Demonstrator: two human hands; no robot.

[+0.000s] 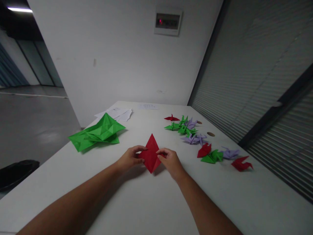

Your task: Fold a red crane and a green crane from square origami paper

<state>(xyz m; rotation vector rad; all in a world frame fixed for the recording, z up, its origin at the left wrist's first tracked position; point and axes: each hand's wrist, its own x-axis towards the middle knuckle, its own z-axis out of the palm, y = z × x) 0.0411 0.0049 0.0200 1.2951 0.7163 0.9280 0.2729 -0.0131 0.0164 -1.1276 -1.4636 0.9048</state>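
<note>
A red sheet of origami paper (151,153), folded into a diamond shape, is held up just over the white table (144,202). My left hand (132,157) pinches its left corner between thumb and fingers. On the opposite side, my right hand (170,160) has the right corner between thumb and forefinger. One point of the diamond faces away from me, the other towards me. Fold lines show faintly on its surface.
Creased green paper sheets (100,132) lie at the left, with printed papers (117,113) behind them. Folded paper cranes in green (212,157), purple (194,139) and red (241,164) line the right side. A black-lined bin (18,174) stands off the table's left edge.
</note>
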